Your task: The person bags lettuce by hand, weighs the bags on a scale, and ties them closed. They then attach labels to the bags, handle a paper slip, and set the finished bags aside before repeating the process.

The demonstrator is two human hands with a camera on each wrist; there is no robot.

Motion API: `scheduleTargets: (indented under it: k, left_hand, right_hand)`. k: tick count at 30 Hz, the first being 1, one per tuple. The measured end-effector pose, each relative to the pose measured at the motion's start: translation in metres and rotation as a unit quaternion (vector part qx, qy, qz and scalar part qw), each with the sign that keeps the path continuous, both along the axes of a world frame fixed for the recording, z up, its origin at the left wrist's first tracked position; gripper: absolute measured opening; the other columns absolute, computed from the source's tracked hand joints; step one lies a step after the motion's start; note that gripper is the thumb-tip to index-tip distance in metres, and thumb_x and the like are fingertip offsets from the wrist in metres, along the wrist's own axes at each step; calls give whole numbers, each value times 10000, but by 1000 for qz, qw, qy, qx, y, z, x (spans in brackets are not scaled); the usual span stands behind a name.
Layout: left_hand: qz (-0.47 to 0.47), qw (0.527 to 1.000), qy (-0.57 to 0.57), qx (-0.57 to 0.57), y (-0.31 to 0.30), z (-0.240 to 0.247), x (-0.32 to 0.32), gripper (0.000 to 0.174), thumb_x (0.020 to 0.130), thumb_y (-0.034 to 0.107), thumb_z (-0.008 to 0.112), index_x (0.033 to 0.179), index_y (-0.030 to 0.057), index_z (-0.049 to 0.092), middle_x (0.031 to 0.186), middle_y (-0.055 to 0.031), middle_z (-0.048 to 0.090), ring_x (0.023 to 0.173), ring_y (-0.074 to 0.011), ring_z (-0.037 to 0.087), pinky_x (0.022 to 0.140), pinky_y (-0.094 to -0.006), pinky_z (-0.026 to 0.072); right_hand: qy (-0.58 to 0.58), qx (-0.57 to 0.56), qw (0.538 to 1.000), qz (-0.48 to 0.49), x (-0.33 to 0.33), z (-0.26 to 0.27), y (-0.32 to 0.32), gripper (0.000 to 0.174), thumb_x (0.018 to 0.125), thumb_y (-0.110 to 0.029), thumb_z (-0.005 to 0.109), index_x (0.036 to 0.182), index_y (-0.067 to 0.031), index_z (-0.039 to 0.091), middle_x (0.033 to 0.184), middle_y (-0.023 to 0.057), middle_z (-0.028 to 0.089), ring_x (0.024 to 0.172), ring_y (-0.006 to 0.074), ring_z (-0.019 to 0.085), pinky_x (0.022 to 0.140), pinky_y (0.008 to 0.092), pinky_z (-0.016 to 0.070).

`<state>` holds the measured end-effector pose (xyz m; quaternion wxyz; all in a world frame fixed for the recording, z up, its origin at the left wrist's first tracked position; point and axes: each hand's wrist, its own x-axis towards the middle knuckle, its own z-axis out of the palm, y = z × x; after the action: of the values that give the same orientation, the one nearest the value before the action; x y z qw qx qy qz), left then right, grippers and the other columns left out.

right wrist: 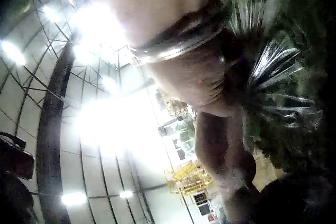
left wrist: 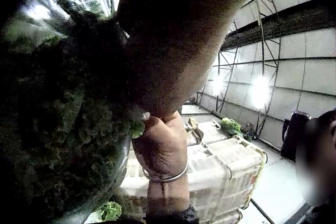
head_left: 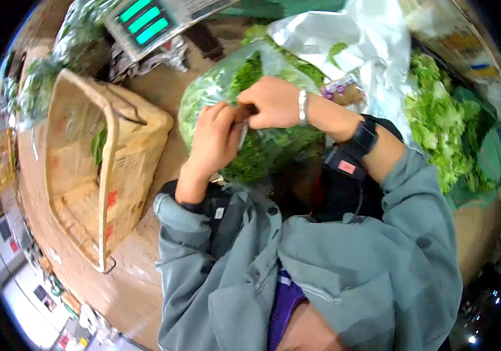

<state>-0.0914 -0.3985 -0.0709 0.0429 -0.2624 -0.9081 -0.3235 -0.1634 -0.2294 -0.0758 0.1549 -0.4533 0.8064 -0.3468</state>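
Note:
A clear plastic bag [head_left: 203, 88] full of dark green, curly leaves [head_left: 250, 155] lies in front of the person's body. Both hands meet over its gathered neck. The left hand [head_left: 212, 137] pinches the bunched plastic with curled fingers. Touching it, the right hand [head_left: 277, 102], with a light bracelet [head_left: 303, 107] on its wrist, grips the same neck from the other side. Pleats of plastic [right wrist: 270, 66] fan out from the fingers in the right wrist view. In the left wrist view the bag fills the left side, and the fingertips are mostly hidden.
A yellowish plastic crate [head_left: 139, 146] lies to the left. Behind the bag stands a scale with a lit green display [head_left: 145, 23]. White plastic sheeting [head_left: 373, 35] is at the back right. Light green lettuce [head_left: 438, 123] lies in green bags at the right.

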Motion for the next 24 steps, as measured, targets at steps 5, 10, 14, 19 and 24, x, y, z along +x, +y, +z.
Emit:
scheduleTargets:
  k: [5,10,14,19,24]
  left_hand:
    - [31,999,-26,-29,-12,-7,3,118,756,0,511,872,-9,493,891,-186,496,858,-362,453,763,-417,374]
    - [46,994,-90,46,-8,11,9,49,780,-15,475,785,-18,426,761,-141,400,701,-290,401,625,-335,351]
    - [22,996,-54,69,-6,6,13,53,783,-16,468,781,-23,415,749,-135,385,687,-270,389,611,-328,343]
    - [14,997,-46,55,-5,1,16,53,778,-25,458,780,-31,405,737,-132,377,682,-277,377,623,-336,337]
    - [4,998,-58,33,-6,3,15,53,780,-24,456,818,-29,420,748,-124,378,697,-255,377,643,-323,333]
  right_hand:
    - [-120,-52,972,-195,13,-24,-24,262,536,-286,609,590,-31,582,579,180,551,535,327,538,511,410,415]
    - [-96,-84,980,-151,17,-9,-26,171,540,-181,580,651,-55,610,637,155,585,627,327,570,548,404,433]
    - [12,-2,998,-56,12,-10,-27,159,588,-195,578,680,-78,637,672,138,610,660,318,589,590,400,462]
    - [12,6,1000,-19,7,-7,-26,216,577,-230,595,685,-52,652,673,153,615,644,314,598,582,400,472]
    - [-92,2,945,-315,20,-26,-45,231,555,-221,612,672,-25,647,662,171,610,654,324,605,579,384,485]
